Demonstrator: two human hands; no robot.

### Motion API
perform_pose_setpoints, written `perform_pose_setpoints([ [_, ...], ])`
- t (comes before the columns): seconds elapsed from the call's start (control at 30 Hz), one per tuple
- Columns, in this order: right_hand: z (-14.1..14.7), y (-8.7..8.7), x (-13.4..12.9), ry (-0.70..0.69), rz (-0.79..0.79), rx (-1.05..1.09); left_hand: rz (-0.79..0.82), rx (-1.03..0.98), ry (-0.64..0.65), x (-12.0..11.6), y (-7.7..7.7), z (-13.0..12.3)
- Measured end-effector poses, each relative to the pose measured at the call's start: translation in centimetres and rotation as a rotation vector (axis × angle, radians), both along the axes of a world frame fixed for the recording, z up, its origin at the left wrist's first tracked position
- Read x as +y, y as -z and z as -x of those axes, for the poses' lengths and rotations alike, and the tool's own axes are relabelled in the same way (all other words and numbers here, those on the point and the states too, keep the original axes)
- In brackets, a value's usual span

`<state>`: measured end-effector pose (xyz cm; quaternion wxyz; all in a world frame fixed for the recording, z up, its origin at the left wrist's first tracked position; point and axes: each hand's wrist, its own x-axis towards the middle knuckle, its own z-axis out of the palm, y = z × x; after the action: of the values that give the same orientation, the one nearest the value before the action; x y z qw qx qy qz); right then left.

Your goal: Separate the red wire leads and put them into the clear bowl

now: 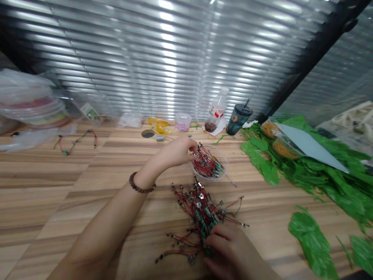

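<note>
My left hand (185,151) reaches to the left rim of a round clear plastic tub (225,163). Its fingertips are pinched together, and anything small between them is hidden. Inside the tub lies a tangle of red and black wire leads (205,163) with small green parts. Nearer to me, a loose heap of similar wire leads (201,210), with green pieces and small metal parts, spreads over the table. My right hand (227,249), somewhat blurred, rests at the heap's near right side with curled fingers. What those fingers grip is not clear.
Several stray leads (77,142) lie at the left on the wooden table (96,186). Along the back stand a small pink-filled tub (183,123), a bottle (217,111) and a dark tumbler (239,118). Green plastic sheets (314,175) cover the right; stacked wrapped containers (32,101) stand far left.
</note>
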<state>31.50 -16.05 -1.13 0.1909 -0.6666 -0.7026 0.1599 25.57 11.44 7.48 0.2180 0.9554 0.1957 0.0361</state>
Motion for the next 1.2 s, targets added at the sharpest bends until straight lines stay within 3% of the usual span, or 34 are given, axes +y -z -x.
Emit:
perform_pose_setpoints([
  [0.17, 0.1, 0.5, -0.3, 0.01, 0.091, -0.109, -0.039, -0.032, -0.032, 0.0, -1.0, 0.9],
  [0.33, -0.2, -1.1, -0.2, 0.006, -0.055, -0.023, -0.004, -0.021, 0.024, -1.1, -2.2, 1.7],
  [0.47, -1.3, -3.3, 0.0, 0.057, -0.215, 0.171, 0.151, 0.016, 0.291, -2.2, -3.3, 2.4],
  [0.6, -2.7, -5.4, 0.7, 0.206, -0.417, 0.178, 0.359, 0.213, 0.634, -3.0, -4.2, 2.9],
  [0.67, -3.3, -6.2, 1.2, 0.273, -0.479, 0.145, 0.401, 0.269, 0.683, -3.1, -4.5, 3.0],
  [0.83, -5.0, -6.6, 2.8, 0.382, -0.541, 0.089, 0.318, 0.2, 0.53, -2.5, -4.4, 3.1],
  [1.0, -7.6, -5.1, 5.7, 0.427, -0.524, 0.019, 0.237, 0.087, 0.39, -0.8, -3.1, 2.3],
  [1.2, -9.4, -3.2, 9.2, 0.313, -0.375, -0.022, 0.079, 0.114, 0.189, 0.2, -1.3, 1.5],
])
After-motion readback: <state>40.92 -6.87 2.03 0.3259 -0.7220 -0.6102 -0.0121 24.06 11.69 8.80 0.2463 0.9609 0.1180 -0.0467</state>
